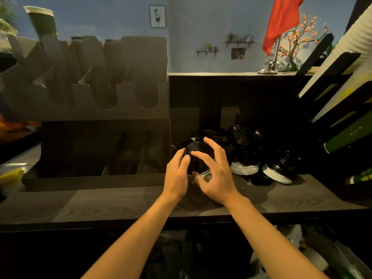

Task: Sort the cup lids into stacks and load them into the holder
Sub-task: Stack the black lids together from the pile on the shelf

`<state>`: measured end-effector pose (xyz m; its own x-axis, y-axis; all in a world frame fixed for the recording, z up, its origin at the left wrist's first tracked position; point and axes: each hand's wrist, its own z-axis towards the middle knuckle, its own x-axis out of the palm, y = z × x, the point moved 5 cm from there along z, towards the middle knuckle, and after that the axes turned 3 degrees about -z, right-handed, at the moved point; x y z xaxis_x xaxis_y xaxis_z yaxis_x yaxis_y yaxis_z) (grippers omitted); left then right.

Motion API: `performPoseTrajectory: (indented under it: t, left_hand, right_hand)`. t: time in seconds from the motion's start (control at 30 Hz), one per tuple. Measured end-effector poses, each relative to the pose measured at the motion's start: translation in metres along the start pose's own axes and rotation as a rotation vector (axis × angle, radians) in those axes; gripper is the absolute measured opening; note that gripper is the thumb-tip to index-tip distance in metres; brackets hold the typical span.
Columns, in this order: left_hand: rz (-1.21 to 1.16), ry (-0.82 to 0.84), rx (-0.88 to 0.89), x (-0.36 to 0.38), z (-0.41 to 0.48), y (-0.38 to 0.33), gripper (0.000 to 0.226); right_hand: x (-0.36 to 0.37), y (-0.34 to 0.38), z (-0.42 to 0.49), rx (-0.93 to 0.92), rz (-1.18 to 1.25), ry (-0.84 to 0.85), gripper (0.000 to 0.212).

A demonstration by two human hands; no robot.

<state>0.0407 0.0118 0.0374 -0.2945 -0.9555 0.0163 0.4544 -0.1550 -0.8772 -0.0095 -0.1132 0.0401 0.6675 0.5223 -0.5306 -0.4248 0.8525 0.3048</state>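
Observation:
Both of my hands hold one short stack of black cup lids (198, 151) just above the dark wooden counter (120, 200). My left hand (178, 174) grips its left side, thumb on the rim. From the right, my right hand (214, 174) curls its fingers over the top lid. A loose heap of black lids (245, 141) lies behind and to the right, with two white lid stacks (244, 168) (276, 175) at its front. The dark slotted holder (96, 93) stands at the left; its lower slots (128, 154) look dark and I cannot tell what they contain.
A green paper cup (41, 20) pokes up behind the holder's top left. A black rack (342, 109) with green and white items leans in from the right. Behind it, someone's white sleeve (358, 35) shows. A red flag (281, 21) stands on the back ledge.

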Motion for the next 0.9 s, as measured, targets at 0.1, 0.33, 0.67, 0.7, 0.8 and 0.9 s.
performPoseTrajectory:
  t: [0.1,0.33,0.67,0.7,0.8,0.9]
  left_hand:
    - [0.014,0.042,-0.014,0.002,-0.001,0.004,0.026]
    - [0.024,0.074,0.046,0.005,-0.004,0.001,0.038]
    - [0.106,0.006,0.306,0.009,-0.006,-0.013,0.051]
    - [0.124,-0.033,0.329,0.007,-0.005,-0.013,0.051]
    - [-0.002,0.03,0.125,0.008,-0.002,-0.004,0.06]
    - [-0.157,0.22,-0.168,0.023,-0.007,0.007,0.06]
  right_hand:
    - [0.006,-0.002,-0.002,0.02,0.034,0.082,0.054]
    - [0.004,-0.004,0.001,0.041,-0.094,-0.005,0.089]
    - [0.0,-0.021,0.001,0.382,0.17,-0.02,0.086]
    - [-0.002,-0.021,0.001,0.402,0.191,-0.042,0.085]
    - [-0.005,-0.018,0.002,0.377,0.273,-0.079,0.082]
    - [-0.002,-0.016,0.001,0.332,0.308,-0.028,0.081]
